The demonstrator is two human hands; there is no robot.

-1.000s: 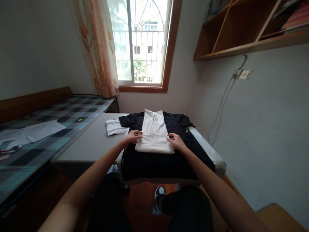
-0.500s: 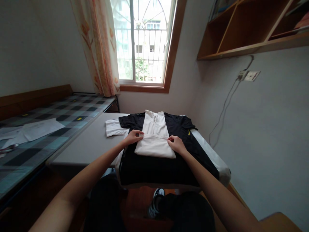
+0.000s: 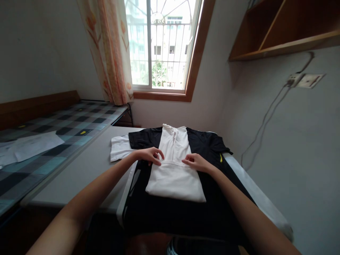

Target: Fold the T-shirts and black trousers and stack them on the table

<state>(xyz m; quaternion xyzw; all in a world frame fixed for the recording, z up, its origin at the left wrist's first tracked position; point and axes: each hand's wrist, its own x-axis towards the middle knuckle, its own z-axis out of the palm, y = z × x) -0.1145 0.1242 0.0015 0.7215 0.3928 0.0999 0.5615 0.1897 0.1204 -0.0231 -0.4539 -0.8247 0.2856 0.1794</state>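
A white shirt [image 3: 175,182], folded into a narrow strip with its near end turned up over itself, lies on a spread-out black shirt [image 3: 203,140]. At the left end of the turned-up edge is my left hand [image 3: 149,155]; its thumb and forefinger are apart, their tips near the cloth. My right hand [image 3: 198,163] rests at the right part of the same edge, fingers loosely bent and slightly apart, touching the fabric. A white sleeve-like piece of cloth [image 3: 119,148] sticks out past the black sleeve on the left.
The clothes lie on a light table [image 3: 87,177] beneath a window [image 3: 167,53]. To the left stands a bed with a checked cover [image 3: 87,118] and papers [image 3: 34,145] on it. A wooden shelf [image 3: 281,46] and a socket with cable [image 3: 294,79] are on the right wall.
The view has moved closer to the clothes. Both hands have slid inward along the turned-up edge, and their fingers have loosened from a pinch on it.
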